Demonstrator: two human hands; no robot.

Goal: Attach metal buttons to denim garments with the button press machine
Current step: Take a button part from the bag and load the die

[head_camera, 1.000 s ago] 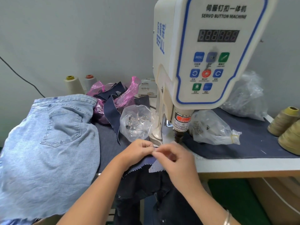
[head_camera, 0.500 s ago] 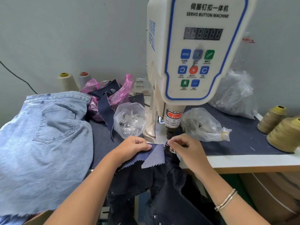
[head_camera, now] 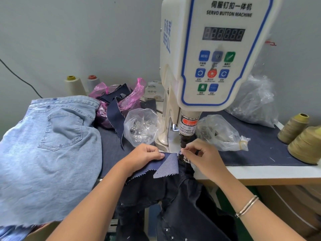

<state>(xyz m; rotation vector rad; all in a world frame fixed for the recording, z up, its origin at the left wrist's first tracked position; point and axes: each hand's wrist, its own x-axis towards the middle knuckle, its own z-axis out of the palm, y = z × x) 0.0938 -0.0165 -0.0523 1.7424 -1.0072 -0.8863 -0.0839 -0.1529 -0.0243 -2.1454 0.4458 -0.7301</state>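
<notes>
A white servo button machine (head_camera: 215,54) stands at the table's middle, its dark punch (head_camera: 184,140) pointing down. Below the punch sits a small dark die (head_camera: 180,155). My right hand (head_camera: 203,157) pinches a small metal button (head_camera: 182,151) right on top of that die. My left hand (head_camera: 144,157) holds down a dark blue denim piece (head_camera: 166,166) just left of the die, thumb on the cloth. The dark garment (head_camera: 173,202) hangs off the table's front edge. Clear bags of metal buttons lie to the left (head_camera: 140,126) and right (head_camera: 220,133) of the machine.
Light blue jeans (head_camera: 48,153) cover the table's left side. A pink bag with denim scraps (head_camera: 119,98) and two thread cones (head_camera: 74,85) stand behind them. Yellow thread cones (head_camera: 305,140) sit at the right edge, a large clear bag (head_camera: 253,103) behind.
Both hands moved apart from a joined pinch in front of the machine. The right hand went up to the die under the punch; the left hand spread the denim piece flat.
</notes>
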